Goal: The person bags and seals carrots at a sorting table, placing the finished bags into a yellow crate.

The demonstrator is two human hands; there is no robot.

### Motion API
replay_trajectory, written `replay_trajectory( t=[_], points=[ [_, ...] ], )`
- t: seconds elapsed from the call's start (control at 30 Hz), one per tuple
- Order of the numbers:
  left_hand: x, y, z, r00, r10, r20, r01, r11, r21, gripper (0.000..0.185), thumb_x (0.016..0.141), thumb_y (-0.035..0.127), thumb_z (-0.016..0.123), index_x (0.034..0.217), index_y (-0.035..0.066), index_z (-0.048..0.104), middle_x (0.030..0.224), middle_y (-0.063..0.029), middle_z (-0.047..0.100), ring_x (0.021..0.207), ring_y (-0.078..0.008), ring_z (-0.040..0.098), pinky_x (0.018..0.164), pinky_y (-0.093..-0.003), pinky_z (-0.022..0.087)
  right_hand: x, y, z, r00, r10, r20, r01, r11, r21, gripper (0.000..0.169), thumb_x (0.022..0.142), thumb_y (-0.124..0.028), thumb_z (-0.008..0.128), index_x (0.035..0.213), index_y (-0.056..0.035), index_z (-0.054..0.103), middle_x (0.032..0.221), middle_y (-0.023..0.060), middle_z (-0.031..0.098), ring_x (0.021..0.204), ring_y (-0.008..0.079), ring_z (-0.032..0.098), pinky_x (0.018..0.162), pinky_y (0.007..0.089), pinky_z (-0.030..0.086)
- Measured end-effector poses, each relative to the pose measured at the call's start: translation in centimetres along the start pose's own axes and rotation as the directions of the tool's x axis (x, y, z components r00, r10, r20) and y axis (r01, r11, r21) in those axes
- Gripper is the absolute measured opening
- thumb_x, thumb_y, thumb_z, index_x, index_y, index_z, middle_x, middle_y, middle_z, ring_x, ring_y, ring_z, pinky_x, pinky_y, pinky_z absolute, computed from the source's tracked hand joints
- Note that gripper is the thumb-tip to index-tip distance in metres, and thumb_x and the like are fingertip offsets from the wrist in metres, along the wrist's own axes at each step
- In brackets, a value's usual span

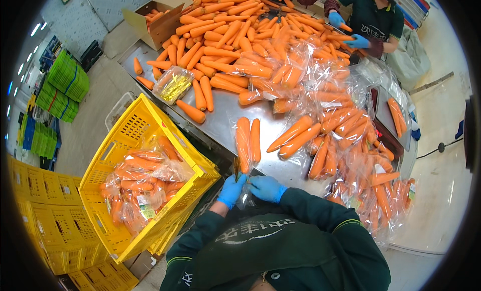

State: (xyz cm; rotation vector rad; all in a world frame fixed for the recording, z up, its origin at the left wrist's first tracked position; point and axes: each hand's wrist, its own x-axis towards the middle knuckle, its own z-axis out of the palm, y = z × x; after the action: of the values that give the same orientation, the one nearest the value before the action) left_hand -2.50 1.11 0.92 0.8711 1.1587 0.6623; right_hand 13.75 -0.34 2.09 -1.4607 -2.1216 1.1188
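A clear plastic bag with two carrots (pixel 243 140) lies on the steel table (pixel 220 127), its gathered neck towards me. My left hand (pixel 231 191), in a blue glove, pinches that neck. A bundle of thin gold twist ties (pixel 236 166) sticks up from the same hand. My right hand (pixel 268 189), also gloved, grips the bag's neck from the other side, and the loose bag end hangs below the fingers. Whether a tie is around the neck is hidden by the fingers. Just right of this bag lie two more bagged carrots (pixel 295 137).
Left of the table, a yellow crate (pixel 150 107) holds bagged carrots (pixel 141 186). Loose carrots (pixel 225 35) are heaped at the back beside a cardboard box (pixel 161 24). A pack of gold ties (pixel 173 85) sits left. A scale (pixel 392 118) stands right. A co-worker's gloved hand (pixel 357 41) is beyond.
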Motion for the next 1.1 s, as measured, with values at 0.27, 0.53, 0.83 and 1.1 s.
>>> replay_trajectory(
  t=[0.27,0.53,0.83,1.1],
  points=[
    [0.8,-0.8,-0.3,0.984,0.181,-0.005,-0.172,0.942,0.289,0.028,0.088,0.021,0.05,0.099,-0.004,0.054,0.08,-0.0136,0.059,0.072,-0.0189,0.054,0.068,-0.0306,0.043,1.0,0.7,-1.1,0.998,0.062,-0.01,-0.063,0.997,-0.054,0.029,0.086,-0.032,0.045,0.089,-0.0059,0.058,0.08,0.0194,0.058,0.071,0.0369,0.057,0.065,0.0413,0.045],
    [3.0,4.6,-1.5,0.855,0.384,-0.348,-0.209,0.87,0.446,0.029,0.091,0.019,0.043,0.096,-0.009,0.049,0.084,-0.0204,0.056,0.074,-0.0262,0.053,0.068,-0.0357,0.042,4.9,4.2,-2.1,0.955,-0.036,-0.293,0.107,0.968,0.228,0.039,0.087,-0.025,0.047,0.116,0.0015,0.045,0.107,0.0212,0.052,0.099,0.0301,0.053,0.087,0.0337,0.04],
    [-4.0,5.7,1.6,0.584,0.797,-0.156,-0.563,0.535,0.63,0.038,0.086,-0.003,0.038,0.124,-0.002,0.037,0.13,-0.0178,0.037,0.118,-0.0273,0.038,0.094,-0.0335,0.034,7.7,5.6,-11.5,0.935,-0.301,-0.186,0.201,0.884,-0.421,0.054,0.075,-0.03,0.059,0.12,-0.0041,0.044,0.113,0.0177,0.047,0.107,0.0332,0.044,0.087,0.0405,0.039],
    [1.3,5.0,1.9,0.701,0.671,0.242,-0.659,0.479,0.58,0.049,0.067,-0.01,0.043,0.115,0.0,0.047,0.109,-0.0198,0.049,0.105,-0.0354,0.046,0.091,-0.0383,0.036,3.2,5.2,-21.9,0.961,0.2,0.192,0.063,0.515,-0.855,0.073,0.066,-0.04,0.067,0.126,-0.0095,0.04,0.121,0.0133,0.045,0.117,0.0311,0.037,0.098,0.0472,0.026]
  ],
)
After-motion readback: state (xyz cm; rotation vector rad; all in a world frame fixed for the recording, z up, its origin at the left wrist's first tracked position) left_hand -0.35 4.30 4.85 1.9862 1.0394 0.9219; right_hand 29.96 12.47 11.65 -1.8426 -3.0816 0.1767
